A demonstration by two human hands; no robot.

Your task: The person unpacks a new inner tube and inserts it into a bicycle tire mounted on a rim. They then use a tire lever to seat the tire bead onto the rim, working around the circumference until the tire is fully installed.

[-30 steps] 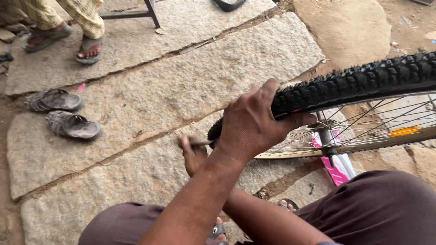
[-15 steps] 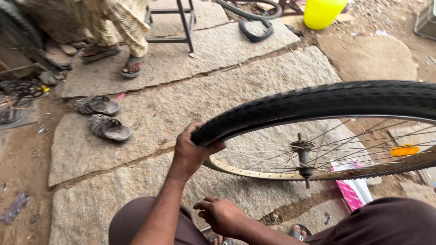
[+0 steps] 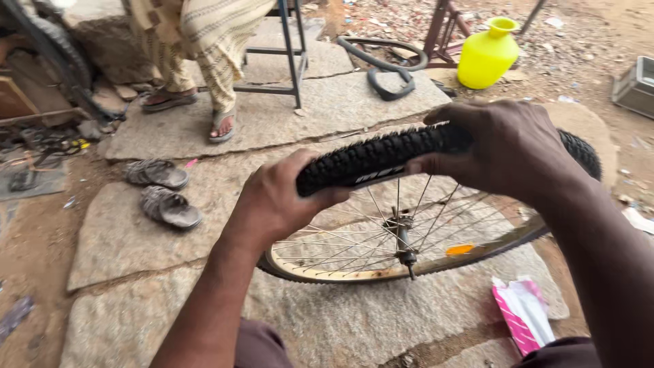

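Note:
A bicycle wheel with a knobby black tyre [image 3: 371, 158], metal rim [image 3: 340, 271] and spokes around a hub [image 3: 406, 253] is held up over stone slabs. My left hand [image 3: 276, 201] grips the tyre at its left end, thumb on the sidewall. My right hand [image 3: 501, 146] is clasped over the top of the tyre further right, fingers wrapped around the tread. The rest of the tyre curves away behind my right wrist.
A pink and white packet [image 3: 523, 313] lies on the slab near my right knee. A pair of grey sandals [image 3: 163, 191] sits to the left. A seated person's legs [image 3: 204, 48], a metal stool frame [image 3: 286, 48], a black tube [image 3: 388, 68] and a yellow jug [image 3: 487, 54] are farther back.
The wheel has been lifted and turned toward me. My right hand has come up from below onto the top of the tyre; my left hand stays on the tyre's left end.

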